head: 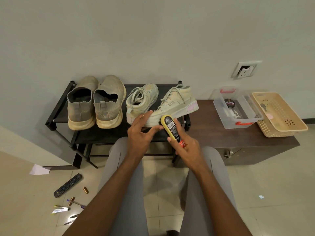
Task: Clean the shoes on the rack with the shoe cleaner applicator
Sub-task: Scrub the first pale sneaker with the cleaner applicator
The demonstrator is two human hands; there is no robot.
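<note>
Over the rack (58,106), right hand (185,147) grips applicator (171,127) (tilted); left hand (141,132) spread, fingertips touching sneaker (173,104).

Soft, even indoor light; wide-angle edge distortion.

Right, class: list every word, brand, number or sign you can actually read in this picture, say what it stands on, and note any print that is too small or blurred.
"Cherry": on the lid of the round black tin in the clear plastic box.
Applicator in the right hand: white print on its black label and letters on its red part, too blurred to read.
Remote control on the floor: button markings too small to read.
</note>
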